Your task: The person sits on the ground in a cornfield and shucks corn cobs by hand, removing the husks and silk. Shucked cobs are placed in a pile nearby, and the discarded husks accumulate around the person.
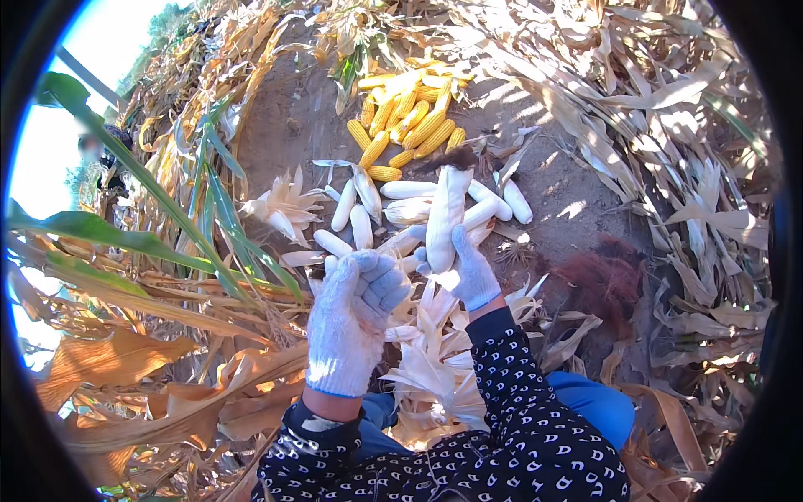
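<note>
My right hand (pixel 470 269), in a white knit glove, grips a long white corn cob (pixel 444 216) held upright, dark silk at its top end. My left hand (pixel 351 318), also gloved, is curled around pale husk leaves (pixel 401 244) peeled down from that cob's base. Beyond the hands, several white cobs (pixel 401 191) lie loose on the bare dirt. Farther back lies a heap of yellow cobs (pixel 410 117). Stripped pale husks (pixel 435 368) are piled on my lap below the hands.
Dry tan corn stalks and leaves (pixel 661 125) ring the dirt patch on all sides. Green corn leaves (pixel 150 243) cross the left. A clump of reddish-brown silk (pixel 602 280) lies on the ground at right. A person (pixel 104 155) is partly visible far left.
</note>
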A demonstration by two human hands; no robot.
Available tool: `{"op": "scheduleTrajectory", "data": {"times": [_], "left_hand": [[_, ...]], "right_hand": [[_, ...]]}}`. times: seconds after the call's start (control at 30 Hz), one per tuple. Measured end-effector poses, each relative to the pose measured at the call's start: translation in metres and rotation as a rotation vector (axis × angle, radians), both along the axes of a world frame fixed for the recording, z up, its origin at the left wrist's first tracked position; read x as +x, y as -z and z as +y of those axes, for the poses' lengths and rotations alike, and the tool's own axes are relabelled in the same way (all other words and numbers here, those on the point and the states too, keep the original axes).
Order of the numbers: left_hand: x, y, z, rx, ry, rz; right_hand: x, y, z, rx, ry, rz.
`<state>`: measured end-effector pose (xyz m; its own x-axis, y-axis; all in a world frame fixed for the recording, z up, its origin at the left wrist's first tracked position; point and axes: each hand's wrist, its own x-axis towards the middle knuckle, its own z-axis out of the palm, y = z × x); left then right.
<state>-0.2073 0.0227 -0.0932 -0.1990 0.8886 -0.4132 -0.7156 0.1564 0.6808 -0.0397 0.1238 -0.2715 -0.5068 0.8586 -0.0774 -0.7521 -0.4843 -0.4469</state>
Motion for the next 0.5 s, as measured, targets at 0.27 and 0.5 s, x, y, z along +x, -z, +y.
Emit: {"op": "scheduleTrajectory", "data": {"times": [0.27, 0.5], "left_hand": [[0.039, -0.030, -0.018, 0.255, 0.117, 0.626], [0.068, -0.025, -0.010, 0.419, 0.012, 0.461]], "right_hand": [[0.032, -0.156, -0.049, 0.409, 0.060, -0.710], [0.072, -0.204, -0.112, 0.693, 0.186, -1.305]]}}
